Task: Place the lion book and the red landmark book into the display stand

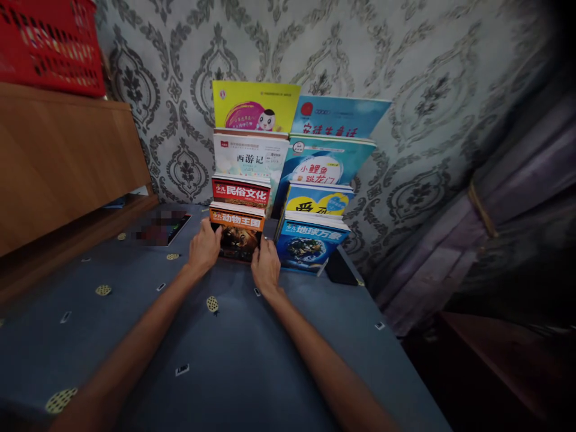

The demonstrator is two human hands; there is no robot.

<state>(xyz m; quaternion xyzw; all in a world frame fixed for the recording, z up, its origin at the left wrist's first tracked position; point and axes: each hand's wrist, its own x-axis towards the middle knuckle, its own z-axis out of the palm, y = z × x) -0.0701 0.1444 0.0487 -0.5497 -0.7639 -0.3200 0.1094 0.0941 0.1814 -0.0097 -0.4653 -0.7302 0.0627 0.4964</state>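
Two hands (204, 245) on one lion-cover book (239, 240)

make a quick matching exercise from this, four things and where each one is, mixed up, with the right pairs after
Things
1. red basket
2. lion book
3. earth book
4. yellow book

Places
A. at the front of the right row of books
B. at the back of the left row of books
C. on top of the wooden cabinet
D. between the left hand and the right hand

Right pairs: 1-C, 2-D, 3-A, 4-B
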